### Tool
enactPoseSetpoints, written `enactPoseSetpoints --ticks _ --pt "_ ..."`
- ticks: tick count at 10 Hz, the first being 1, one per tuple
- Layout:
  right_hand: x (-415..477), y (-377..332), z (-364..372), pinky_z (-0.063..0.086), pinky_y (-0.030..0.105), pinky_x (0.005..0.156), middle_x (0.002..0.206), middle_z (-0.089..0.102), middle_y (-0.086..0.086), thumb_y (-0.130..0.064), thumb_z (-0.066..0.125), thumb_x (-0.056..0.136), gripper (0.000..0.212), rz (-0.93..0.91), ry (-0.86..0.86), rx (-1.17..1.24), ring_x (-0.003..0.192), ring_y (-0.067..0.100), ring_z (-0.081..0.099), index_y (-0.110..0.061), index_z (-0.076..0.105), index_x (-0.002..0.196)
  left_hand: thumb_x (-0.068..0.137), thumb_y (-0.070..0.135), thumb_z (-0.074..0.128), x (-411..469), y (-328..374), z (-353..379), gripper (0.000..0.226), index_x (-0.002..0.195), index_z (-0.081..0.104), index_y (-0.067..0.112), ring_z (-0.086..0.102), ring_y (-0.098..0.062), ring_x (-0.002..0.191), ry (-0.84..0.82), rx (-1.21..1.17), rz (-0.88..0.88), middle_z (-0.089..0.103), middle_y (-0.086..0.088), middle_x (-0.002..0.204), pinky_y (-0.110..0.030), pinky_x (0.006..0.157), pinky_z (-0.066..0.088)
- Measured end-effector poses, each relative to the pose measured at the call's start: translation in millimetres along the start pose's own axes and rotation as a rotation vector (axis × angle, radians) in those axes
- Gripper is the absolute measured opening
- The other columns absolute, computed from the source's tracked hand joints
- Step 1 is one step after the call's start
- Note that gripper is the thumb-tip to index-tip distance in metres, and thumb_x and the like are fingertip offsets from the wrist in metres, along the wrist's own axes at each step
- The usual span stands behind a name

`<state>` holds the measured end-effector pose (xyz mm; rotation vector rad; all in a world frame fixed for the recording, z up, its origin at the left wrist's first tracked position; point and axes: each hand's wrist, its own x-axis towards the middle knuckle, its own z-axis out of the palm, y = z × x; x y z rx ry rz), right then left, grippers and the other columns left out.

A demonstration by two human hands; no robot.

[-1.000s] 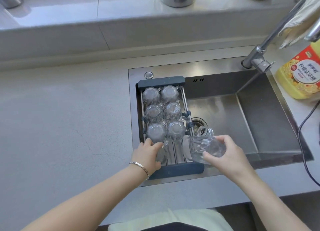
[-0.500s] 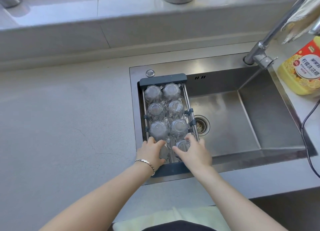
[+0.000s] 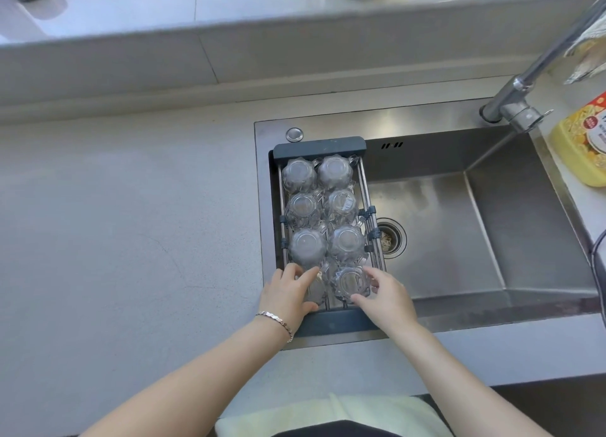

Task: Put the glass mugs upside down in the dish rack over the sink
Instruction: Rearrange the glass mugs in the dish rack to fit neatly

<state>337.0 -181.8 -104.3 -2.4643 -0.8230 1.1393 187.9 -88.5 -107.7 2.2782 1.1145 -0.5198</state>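
since half a second back the right hand (image 3: pixel 387 294) has loosened to a light curl around the inverted mug (image 3: pixel 350 281) in the dish rack (image 3: pixel 319 146) near row, left hand (image 3: pixel 288 294) wrapped on its neighbour (image 3: pixel 316 290), so tight spacing risks glass knocking or tipping on release.

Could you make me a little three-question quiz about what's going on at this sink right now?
1. True or false: the glass mugs in the dish rack stand with their bases up.
2. Which hand has its fingers around the nearest mug in the right column: A) left hand, B) right hand, C) neither?
3. Fill in: the bracelet sits on the ___ wrist.

Key:
1. True. Every mug that shows clearly is upside down.
2. B. The left hand rests on the near left of the rack, where a mug under it is hard to make out.
3. Left.
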Motion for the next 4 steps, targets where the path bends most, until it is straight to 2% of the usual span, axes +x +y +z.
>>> enactPoseSetpoints --ticks 1,2,3,4 --pt "6 2 -8 0.046 0.038 0.100 0.125 0.063 0.006 -0.023 0.079 0.068 0.063 0.001 -0.050 0.012 0.114 0.022 0.059 -0.017 0.055 0.126 0.087 0.037 0.059 -1 -1 3 0.068 0.145 0.024 0.031 0.040 -0.023 0.122 0.015 0.046 0.009 0.038 -0.003 0.141 -0.034 0.100 0.043" --pt "12 -1 -17 0.046 0.035 0.098 0.123 0.063 0.007 -0.030 0.081 0.067 0.065 -0.024 -0.135 -0.122 0.113 0.023 0.059 -0.015 0.054 0.123 0.090 0.037 0.055 -1 0 -1 0.065 0.145 0.022 0.030 0.037 -0.024 0.125 -0.012 0.064 0.031 0.035 -0.004 0.142 -0.034 0.103 0.040" --pt "22 -11 -32 0.046 0.034 0.092 0.120 0.062 0.007 -0.040 0.072 0.075 0.054 -0.066 -0.251 -0.279 0.111 0.024 0.057 -0.011 0.056 0.117 0.094 0.031 0.045 0 0 -15 0.049 0.142 0.033 0.029 0.038 -0.025 0.125 0.012 0.036 0.048 0.040 -0.006 0.138 -0.036 0.104 0.040" --pt "31 -31 -51 0.047 0.031 0.080 0.111 0.067 0.006 -0.039 0.058 0.085 0.037 -0.124 -0.264 -0.411 0.103 0.024 0.061 -0.010 0.063 0.108 0.096 0.026 0.040 10 -1 -48 0.039 0.135 0.045 0.025 0.052 -0.026 0.116 0.046 -0.029 0.005 0.053 -0.008 0.129 -0.035 0.099 0.046"
